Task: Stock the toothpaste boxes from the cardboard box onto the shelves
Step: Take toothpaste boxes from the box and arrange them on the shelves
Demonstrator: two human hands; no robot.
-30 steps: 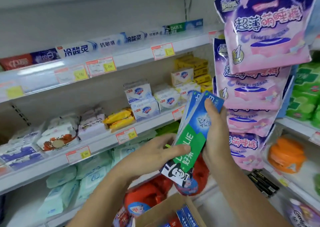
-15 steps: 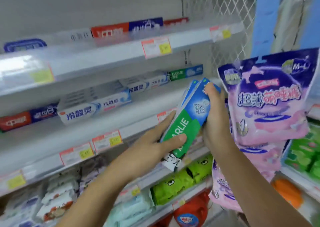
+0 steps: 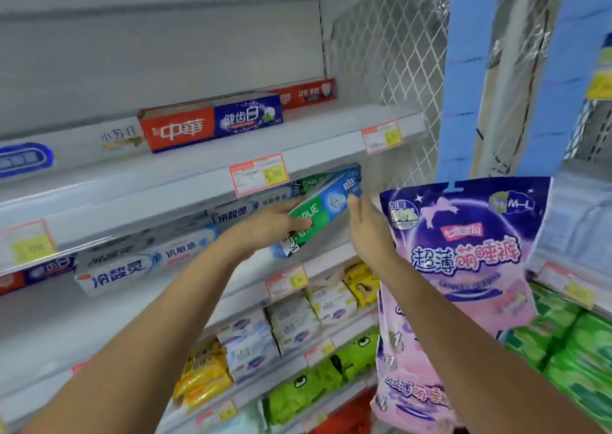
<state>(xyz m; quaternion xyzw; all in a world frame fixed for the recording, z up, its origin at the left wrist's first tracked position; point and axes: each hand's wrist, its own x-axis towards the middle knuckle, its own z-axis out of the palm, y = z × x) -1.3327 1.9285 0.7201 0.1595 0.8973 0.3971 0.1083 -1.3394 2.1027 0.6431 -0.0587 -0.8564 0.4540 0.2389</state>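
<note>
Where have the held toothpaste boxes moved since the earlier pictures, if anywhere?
Yes. The toothpaste boxes rose from the level of the soap packs to the shelf above.

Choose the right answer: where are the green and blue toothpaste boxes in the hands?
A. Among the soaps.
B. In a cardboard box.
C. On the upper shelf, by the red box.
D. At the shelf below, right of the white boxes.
D: the left hand grips the green and blue toothpaste boxes beside the white boxes, under the red box.
</note>
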